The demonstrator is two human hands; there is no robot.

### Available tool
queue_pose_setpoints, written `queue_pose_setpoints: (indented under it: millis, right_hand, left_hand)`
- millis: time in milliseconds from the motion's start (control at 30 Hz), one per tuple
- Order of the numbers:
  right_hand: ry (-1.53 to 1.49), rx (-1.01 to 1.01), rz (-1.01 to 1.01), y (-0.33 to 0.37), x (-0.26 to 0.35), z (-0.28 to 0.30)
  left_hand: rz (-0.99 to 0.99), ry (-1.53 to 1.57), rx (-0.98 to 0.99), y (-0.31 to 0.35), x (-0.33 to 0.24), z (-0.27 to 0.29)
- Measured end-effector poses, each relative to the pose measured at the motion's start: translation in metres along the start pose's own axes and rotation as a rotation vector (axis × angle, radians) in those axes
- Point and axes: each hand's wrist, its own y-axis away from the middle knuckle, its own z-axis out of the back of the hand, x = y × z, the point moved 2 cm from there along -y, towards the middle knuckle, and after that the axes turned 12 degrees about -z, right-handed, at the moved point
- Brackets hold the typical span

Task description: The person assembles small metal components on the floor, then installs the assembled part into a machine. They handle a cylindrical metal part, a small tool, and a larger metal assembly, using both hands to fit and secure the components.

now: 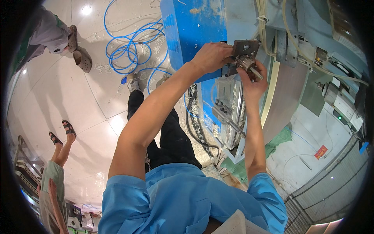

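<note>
Both arms stretch forward to a machine in front of me. My right hand [254, 82] curls its thumb and fingers round a round metal fitting [245, 62], which has a thin shaft sticking out toward me. Behind the fitting is a dark square metal plate [246, 46]. On the left side, my left hand [215, 56] is closed against the fitting and the plate's edge; its fingertips are partly hidden there. Below my hands lies a metal slide with a rod [230, 119], strewn with pale shavings.
A blue machine housing [194, 35] stands ahead. Blue hose [126, 56] lies coiled on the floor among shavings, left of my legs. Two people's feet [74, 43] [64, 132] are at left. Pale tubes [265, 27] hang at right, near more machine parts [339, 97].
</note>
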Motion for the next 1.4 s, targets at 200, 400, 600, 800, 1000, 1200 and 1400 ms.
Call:
queue_pose_setpoints:
  millis: [200, 400, 600, 800, 1000, 1200, 1400]
  right_hand:
    - [0.248, 0.002, 0.02, 0.004, 0.01, 0.01]
    - [-0.085, 0.056, -0.029, 0.004, 0.0, 0.002]
    - [0.169, 0.08, 0.034, 0.003, 0.009, 0.01]
    - [-0.058, 0.023, -0.105, 0.005, 0.013, 0.0]
    - [-0.02, 0.076, -0.062, 0.003, 0.014, 0.005]
    - [0.131, -0.005, -0.116, 0.011, 0.008, 0.005]
    - [-0.083, 0.058, -0.054, 0.006, 0.009, 0.005]
  left_hand:
    - [0.007, -0.021, -0.023, 0.002, 0.0, -0.002]
    - [0.007, -0.037, -0.003, 0.001, 0.001, -0.005]
    - [0.036, -0.071, 0.017, 0.001, 0.0, -0.002]
    - [0.016, -0.037, -0.006, 0.0, -0.002, -0.002]
    - [0.034, -0.043, -0.005, 0.0, -0.001, -0.002]
    - [0.064, -0.001, 0.017, -0.001, -0.002, 0.0]
    - [0.012, 0.026, -0.053, -0.002, -0.005, 0.001]
